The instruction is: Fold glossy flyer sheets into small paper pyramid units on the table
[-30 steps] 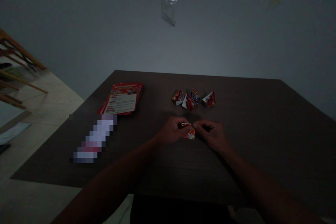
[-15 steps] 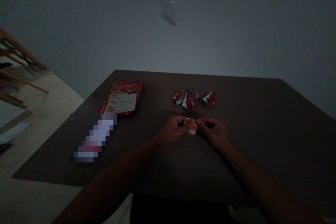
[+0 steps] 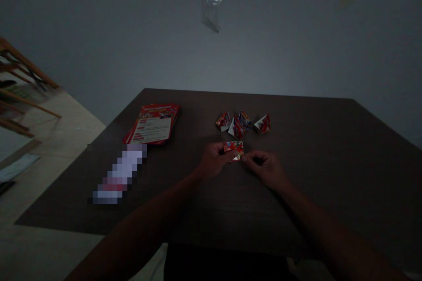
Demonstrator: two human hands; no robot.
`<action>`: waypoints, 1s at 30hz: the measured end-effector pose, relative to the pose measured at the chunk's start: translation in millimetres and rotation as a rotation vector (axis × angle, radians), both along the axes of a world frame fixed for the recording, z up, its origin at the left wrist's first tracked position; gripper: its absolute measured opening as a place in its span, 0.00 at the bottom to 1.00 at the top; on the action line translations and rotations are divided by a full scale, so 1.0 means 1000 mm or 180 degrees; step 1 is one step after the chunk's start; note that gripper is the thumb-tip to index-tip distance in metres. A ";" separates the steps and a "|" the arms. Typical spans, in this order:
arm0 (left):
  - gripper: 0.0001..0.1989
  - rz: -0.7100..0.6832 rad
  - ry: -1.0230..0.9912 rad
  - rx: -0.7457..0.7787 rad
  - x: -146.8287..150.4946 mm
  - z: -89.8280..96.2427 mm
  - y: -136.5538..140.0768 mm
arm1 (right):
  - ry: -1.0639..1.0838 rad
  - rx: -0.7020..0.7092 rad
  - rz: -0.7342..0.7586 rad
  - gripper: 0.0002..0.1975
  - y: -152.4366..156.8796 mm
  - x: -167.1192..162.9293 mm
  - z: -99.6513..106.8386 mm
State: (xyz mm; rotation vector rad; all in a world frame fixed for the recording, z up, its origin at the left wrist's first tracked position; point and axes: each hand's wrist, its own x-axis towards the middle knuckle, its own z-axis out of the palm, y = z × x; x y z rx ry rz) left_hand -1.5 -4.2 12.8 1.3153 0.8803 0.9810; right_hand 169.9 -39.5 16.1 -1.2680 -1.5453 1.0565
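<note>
Between my hands is a small folded piece of red printed paper (image 3: 233, 145), held just above the dark table (image 3: 329, 149). My left hand (image 3: 212, 160) grips its left side, thumb laid across the front. At its lower right corner, my right hand (image 3: 266, 167) pinches the paper between thumb and fingertips. Just beyond my hands lie several folded paper pieces, among them a red-and-white one (image 3: 237, 127), a blue one (image 3: 245, 119) and one set apart to the right (image 3: 263, 124).
A stack of red printed leaflets (image 3: 153, 127) lies at the table's left. In front of it is a pixelated pale strip (image 3: 120, 173). Clear plastic (image 3: 211, 4) hangs on the wall behind. Wooden furniture legs (image 3: 29, 63) stand on the floor at far left.
The folded paper has turned in my hands and shifted slightly left and away from me. My right hand has moved a little left, to the paper's lower corner.
</note>
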 end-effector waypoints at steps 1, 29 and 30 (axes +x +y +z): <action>0.13 -0.0010 -0.0014 0.0047 0.000 0.000 0.000 | 0.0027 -0.0004 0.0060 0.14 0.000 0.000 0.000; 0.14 0.0158 0.0242 0.0456 -0.002 0.007 -0.001 | 0.0077 -0.0219 0.0604 0.16 -0.002 0.001 -0.001; 0.15 0.0191 0.0243 0.0469 -0.002 0.007 -0.001 | 0.0073 -0.0222 0.0639 0.16 -0.003 0.001 -0.001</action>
